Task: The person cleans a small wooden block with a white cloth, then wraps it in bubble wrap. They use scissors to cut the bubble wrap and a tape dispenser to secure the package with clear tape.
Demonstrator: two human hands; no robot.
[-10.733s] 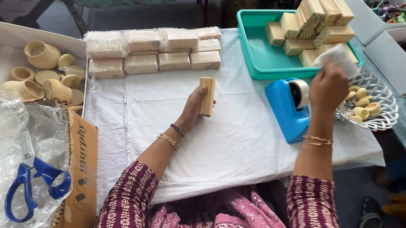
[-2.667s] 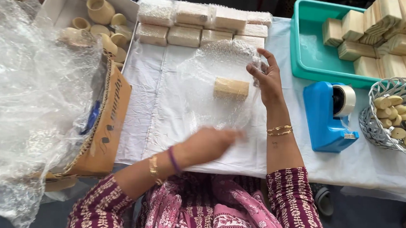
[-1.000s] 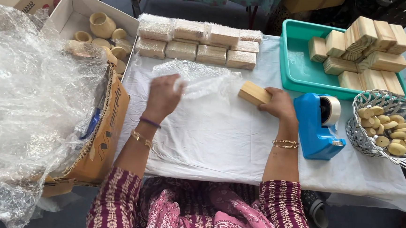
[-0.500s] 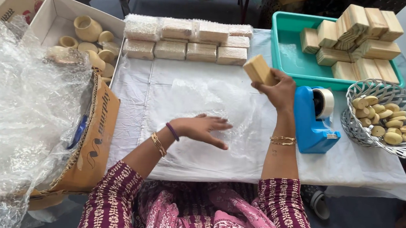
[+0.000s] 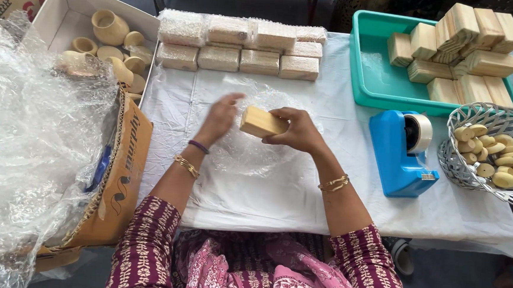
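On the white cloth (image 5: 277, 193) in the middle of the table, the right hand (image 5: 296, 131) is clamped around a pale wooden block (image 5: 262, 122), holding it just above a sheet of bubble wrap (image 5: 256, 144) spread flat underneath. The left hand (image 5: 219, 117) is blurred, fingers loose and spread, resting on or just over the sheet's left edge, gripping nothing as far as the view shows.

Progress-wise it looks like roughly the halfway mark, give or take: eight or so wrapped blocks (image 5: 242, 45) are already lined up in two rows along the far edge of the cloth, while a good heap of bare blocks (image 5: 458, 49) sits in the teal tray (image 5: 370, 80) at the far right. The one in hand isn't wrapped at all yet, so wrapping and taping remain for it. The blue tape dispenser (image 5: 403, 153) stands just right of the person's right arm, untouched.

Rest of the setup: a wire basket (image 5: 462, 171) of small oval wooden pieces at the right edge, a white box (image 5: 69, 8) of little wooden cups far left, and a cardboard box (image 5: 118, 177) spilling a big mass of bubble wrap at the near left. The floor beyond the table is mostly dark, not much to make out.
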